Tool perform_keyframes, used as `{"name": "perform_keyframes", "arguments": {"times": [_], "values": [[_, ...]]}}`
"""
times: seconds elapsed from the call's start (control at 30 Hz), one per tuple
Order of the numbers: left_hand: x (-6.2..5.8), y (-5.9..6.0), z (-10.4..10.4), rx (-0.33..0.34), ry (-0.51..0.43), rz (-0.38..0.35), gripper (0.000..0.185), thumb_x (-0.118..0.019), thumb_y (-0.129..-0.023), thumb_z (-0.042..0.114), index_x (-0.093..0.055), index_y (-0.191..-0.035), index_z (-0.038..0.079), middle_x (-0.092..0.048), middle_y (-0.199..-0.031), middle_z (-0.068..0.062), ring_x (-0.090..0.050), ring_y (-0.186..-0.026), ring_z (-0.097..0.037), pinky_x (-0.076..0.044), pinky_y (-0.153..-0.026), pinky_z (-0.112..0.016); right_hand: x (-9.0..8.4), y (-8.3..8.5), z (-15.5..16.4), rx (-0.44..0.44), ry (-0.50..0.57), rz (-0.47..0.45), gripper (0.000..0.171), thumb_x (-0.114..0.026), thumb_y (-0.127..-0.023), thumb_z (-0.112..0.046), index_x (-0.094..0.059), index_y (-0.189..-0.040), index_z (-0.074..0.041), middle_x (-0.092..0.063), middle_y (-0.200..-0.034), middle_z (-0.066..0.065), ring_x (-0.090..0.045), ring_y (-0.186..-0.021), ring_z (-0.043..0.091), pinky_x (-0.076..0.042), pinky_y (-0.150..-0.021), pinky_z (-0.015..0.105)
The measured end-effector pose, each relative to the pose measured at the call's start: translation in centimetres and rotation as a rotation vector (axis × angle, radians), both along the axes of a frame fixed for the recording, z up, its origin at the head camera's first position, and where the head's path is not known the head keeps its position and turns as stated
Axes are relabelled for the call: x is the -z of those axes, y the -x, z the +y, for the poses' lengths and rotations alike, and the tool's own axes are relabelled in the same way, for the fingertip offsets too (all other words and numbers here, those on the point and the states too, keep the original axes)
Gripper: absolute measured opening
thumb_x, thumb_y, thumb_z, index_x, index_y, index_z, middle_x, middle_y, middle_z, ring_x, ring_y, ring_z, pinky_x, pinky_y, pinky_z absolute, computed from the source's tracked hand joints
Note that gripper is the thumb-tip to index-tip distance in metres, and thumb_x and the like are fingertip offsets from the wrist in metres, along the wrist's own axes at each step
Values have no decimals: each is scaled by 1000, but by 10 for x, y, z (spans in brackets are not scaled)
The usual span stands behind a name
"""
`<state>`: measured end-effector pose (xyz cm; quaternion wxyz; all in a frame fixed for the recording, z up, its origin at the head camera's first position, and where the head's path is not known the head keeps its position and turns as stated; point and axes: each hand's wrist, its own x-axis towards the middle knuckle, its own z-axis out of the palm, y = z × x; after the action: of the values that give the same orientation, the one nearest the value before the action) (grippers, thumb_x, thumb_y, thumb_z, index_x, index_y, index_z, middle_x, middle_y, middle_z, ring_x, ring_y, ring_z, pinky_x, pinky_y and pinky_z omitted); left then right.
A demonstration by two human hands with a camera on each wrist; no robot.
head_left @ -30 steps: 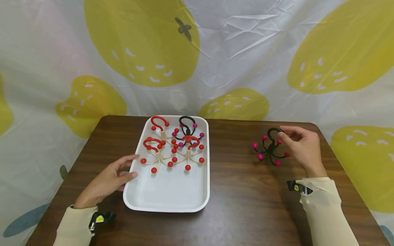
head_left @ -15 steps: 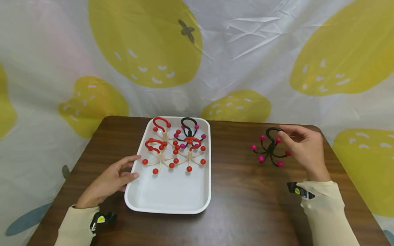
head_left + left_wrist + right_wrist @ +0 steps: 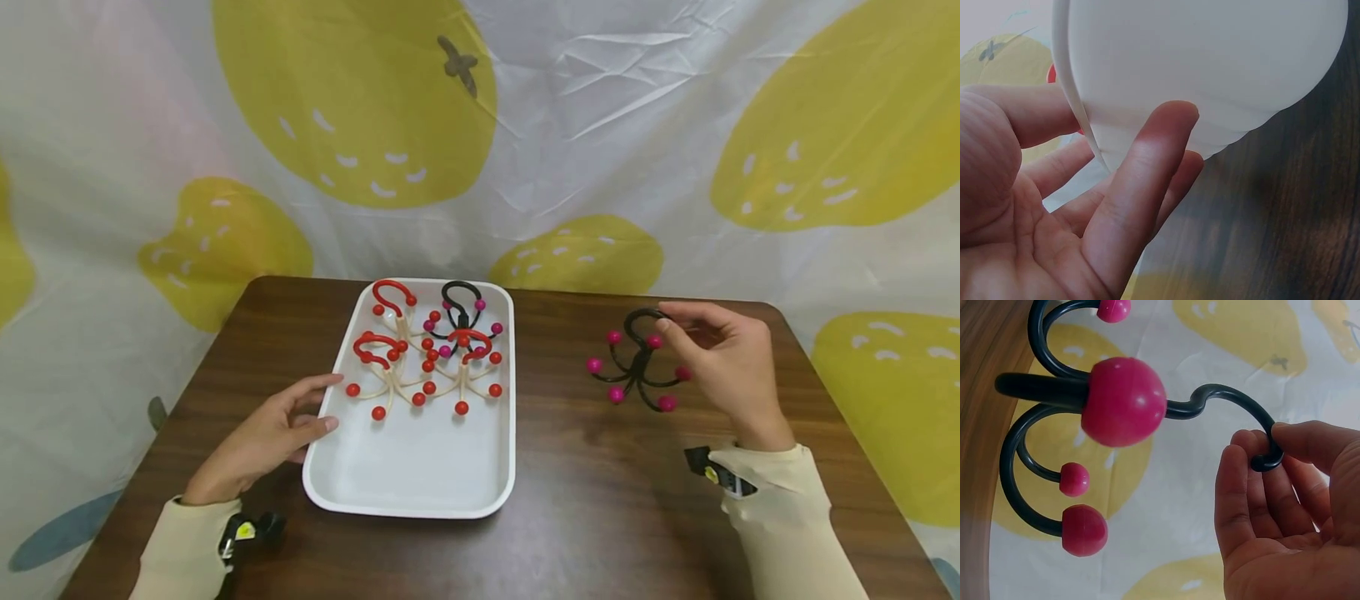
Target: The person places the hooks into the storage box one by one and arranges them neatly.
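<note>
Holding a black plastic multi-armed hook with magenta ball tips point(image 3: 636, 367) by its curved top loop, my right hand point(image 3: 723, 367) pinches the loop between thumb and curled fingertips point(image 3: 1254, 447), so the hook hangs just above the dark wood-grain table point(image 3: 600, 500), to the right of the white rectangular plastic tray point(image 3: 408, 492) and well apart from it. My left hand point(image 3: 258, 442) rests on the table at the tray's left rim, fingers loosely extended; the left wrist view shows the thumb point(image 3: 1141, 187) and fingers touching the tray's outer wall without curling round it, so it steadies the tray rather than grips it. Inside the tray, at its far end, lie 3 cream-armed hooks with red loops and red ball tips point(image 3: 408, 367) and 1 more black hook with magenta tips point(image 3: 459, 312), their arms overlapping. My judgement of the risks: the pinch sits on a thin, rounded loop, so the hook could swivel or slip out if the fingers loosen. If it is lowered among the others, its spread arms could snag the tangled ones and drag them along. A nudge from the left hand could slide the light tray, since nothing clamps it.
</note>
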<state>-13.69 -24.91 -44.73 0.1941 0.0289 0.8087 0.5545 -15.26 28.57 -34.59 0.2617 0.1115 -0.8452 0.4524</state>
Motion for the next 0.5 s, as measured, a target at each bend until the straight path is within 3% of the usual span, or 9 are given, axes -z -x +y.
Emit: {"name": "perform_keyframes", "arguments": {"times": [0.23, 0.5], "values": [[-1, 2, -1, 11, -17, 5, 70, -72, -102, 15, -38, -163, 15, -47, -153, -30, -71, -114, -33, -67, -75, -47, -5, -6, -20, -33, 10, 2, 20, -81, -93, -6, -82, -113, -5, -82, -90, 0, -73, -73, -1, -55, -66, 9], [-2, 1, 0, 9, -7, -3, 72, -73, -101, 17, -37, -164, 17, -47, -153, -29, -71, -116, -34, -67, -76, -46, -12, -13, -47, -73, 9, 22, 19, -81, -91, -2, -83, -109, -8, -81, -86, -2, -69, -67, 0, -53, -63, 10]]}}
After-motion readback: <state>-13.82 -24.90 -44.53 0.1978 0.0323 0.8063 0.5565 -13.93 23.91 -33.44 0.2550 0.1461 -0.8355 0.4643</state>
